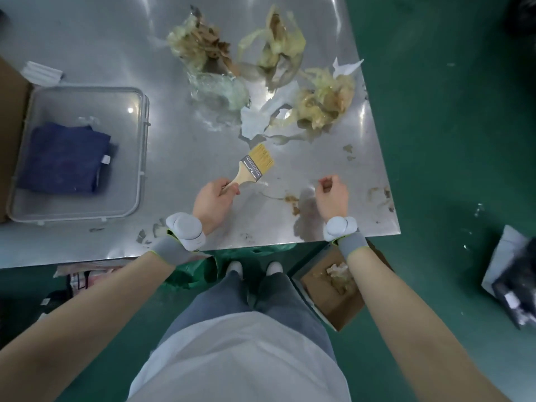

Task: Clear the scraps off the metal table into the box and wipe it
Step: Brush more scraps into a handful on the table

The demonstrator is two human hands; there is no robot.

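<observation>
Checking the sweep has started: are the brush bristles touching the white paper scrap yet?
Apart. The head view shows bare metal table between the brush bristles and the white paper scrap, with the left hand gripping the handle.

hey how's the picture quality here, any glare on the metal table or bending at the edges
Head view: bright glare streaks and spots on the metal table, one showing through the clear plastic bin; wide-angle bending curves the table's right edge; the left hand on the brush is sharp, the right hand casts a soft shadow; scraps look slightly smeared.
</observation>
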